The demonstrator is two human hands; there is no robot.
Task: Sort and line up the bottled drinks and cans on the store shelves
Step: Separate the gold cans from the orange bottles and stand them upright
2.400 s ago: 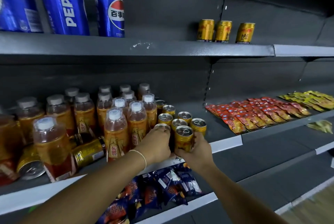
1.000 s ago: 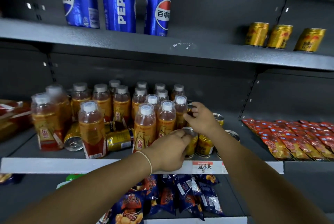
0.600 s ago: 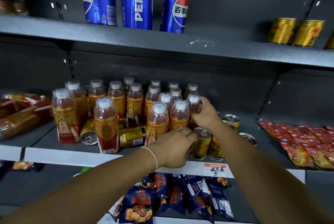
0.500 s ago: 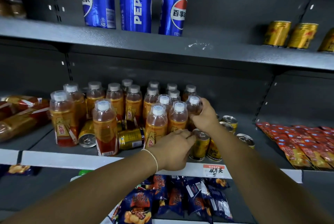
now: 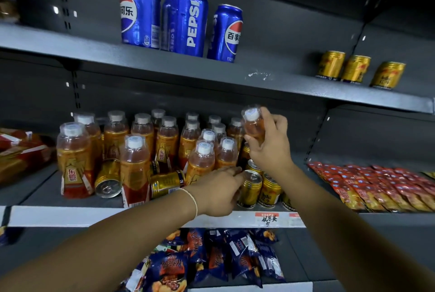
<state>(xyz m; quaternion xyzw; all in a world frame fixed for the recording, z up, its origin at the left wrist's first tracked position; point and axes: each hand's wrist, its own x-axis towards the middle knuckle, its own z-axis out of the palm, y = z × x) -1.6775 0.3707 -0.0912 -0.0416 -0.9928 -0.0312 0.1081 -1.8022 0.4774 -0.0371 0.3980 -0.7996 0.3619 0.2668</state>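
Note:
Several orange drink bottles (image 5: 134, 169) with white caps stand crowded on the middle shelf (image 5: 70, 215). My right hand (image 5: 270, 145) grips one such bottle (image 5: 254, 127) and holds it lifted above the others, at the group's right end. My left hand (image 5: 219, 190) rests against a gold can (image 5: 250, 188) at the shelf's front, fingers on its side and top. More gold cans (image 5: 270, 190) stand beside it, partly hidden by my right arm. Two gold cans (image 5: 167, 183) lie on their sides among the bottles.
Blue Pepsi cans (image 5: 188, 21) and three gold cans (image 5: 355, 69) stand on the upper shelf (image 5: 259, 77). Red snack packets (image 5: 376, 185) lie right of the cans. Red-and-gold packs (image 5: 21, 150) lie at far left. Blue snack bags (image 5: 211, 258) fill the shelf below.
My right hand has taken hold of a bottle at the group's right end and lifted it off the shelf. My left hand stays at the front gold can.

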